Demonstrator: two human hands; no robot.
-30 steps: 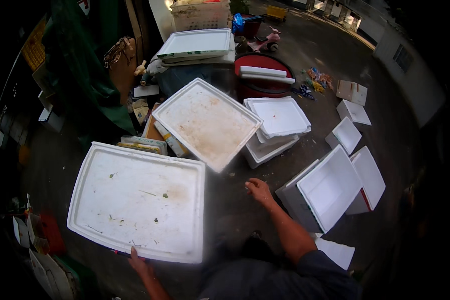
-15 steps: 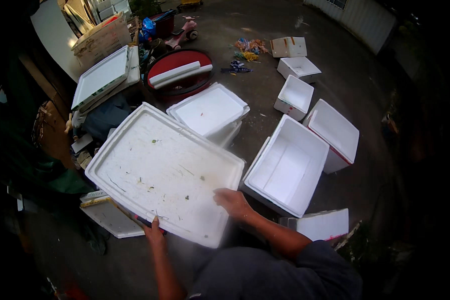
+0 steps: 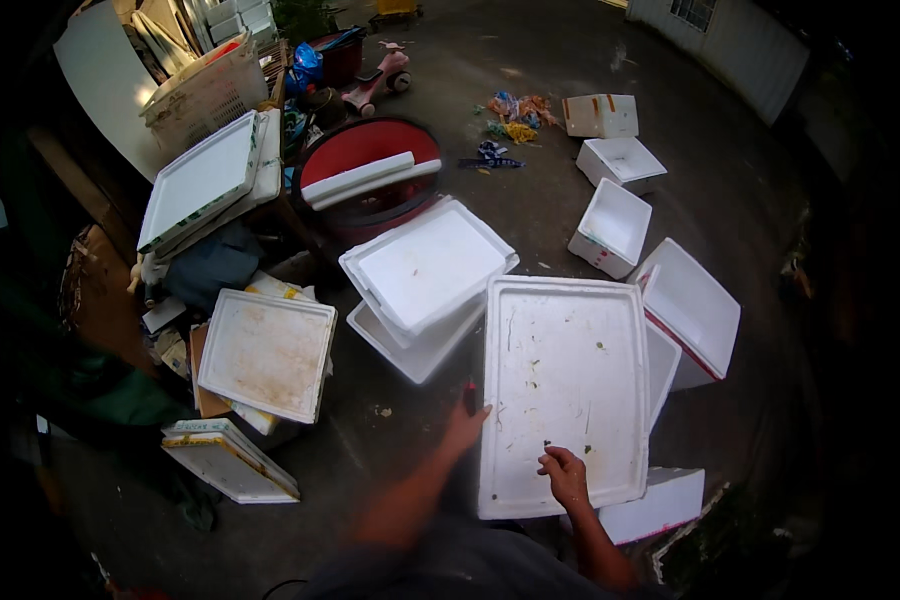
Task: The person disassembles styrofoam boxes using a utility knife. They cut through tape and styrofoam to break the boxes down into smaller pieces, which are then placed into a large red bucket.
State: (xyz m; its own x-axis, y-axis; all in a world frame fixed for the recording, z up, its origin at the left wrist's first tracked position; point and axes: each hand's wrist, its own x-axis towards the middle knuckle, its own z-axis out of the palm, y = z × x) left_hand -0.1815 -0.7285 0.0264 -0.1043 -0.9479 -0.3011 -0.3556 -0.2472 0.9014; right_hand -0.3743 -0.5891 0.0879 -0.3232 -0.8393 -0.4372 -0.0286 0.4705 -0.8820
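A large white foam lid (image 3: 570,350), dotted with bits of leaf and stem, is tilted in front of me over the big open foam box (image 3: 662,365), hiding most of it. At the lid's left edge my left hand (image 3: 460,430) grips with the thumb on its face; the other fingers are mostly hidden. A small red piece of something sticks up beside that hand, too little to name. My right hand (image 3: 567,478) is above the lid's lower part, its fingertips pinched together by a small dark bit that I cannot make out.
Other foam lids (image 3: 435,262) rest on a foam box ahead. Left are a stained lid (image 3: 267,355) and leaning lids (image 3: 215,465). Open foam boxes (image 3: 613,222) line the right. Beyond stand a red tub (image 3: 345,150) with foam strips and a pink ride-on toy (image 3: 382,78).
The lid has swung from the left to the right, over the big box. My left hand moved right with it. My right hand has shifted from the lid's right side onto its lower face.
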